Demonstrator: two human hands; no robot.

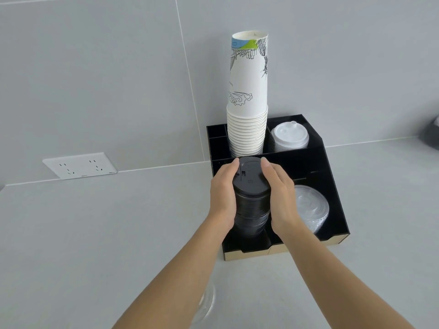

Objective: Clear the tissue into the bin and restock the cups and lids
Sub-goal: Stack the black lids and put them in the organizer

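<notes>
1. A black organizer [330, 172] with several compartments sits on the grey bench [95, 233], its back against the tiled wall [118, 67].
2. Both hands are clamped on a stack of black lids [251, 198]: the left hand [222, 193] presses the stack's 9 o'clock side and the right hand [281, 198] its 3 o'clock side, palms facing each other with the stack between them.
3. The fingertips of both hands reach up to the top lid; the thumbs are hidden behind the stack or under the palms, so I cannot tell how they sit.
4. The black lids stand in the organizer's front left compartment. Their lower end is dark against the black walls, so whether they rest on its floor cannot be told.
5. At 12 o'clock from the hands, a tall stack of paper cups [248, 96] stands upside down in a rear compartment, the outer cup printed with line drawings and a blue-green patch.
6. At 1 o'clock from the hands, white lids [289, 136] sit in the rear right compartment.
7. At 3 o'clock, just beside the right hand, a stack of clear lids [311, 207] leans in the front right compartment.
8. A white wall socket [79, 165] is at 9 o'clock, well apart from the organizer.
9. Something clear and blurred [206, 302] lies on the bench at 6 o'clock, under the left forearm.
</notes>
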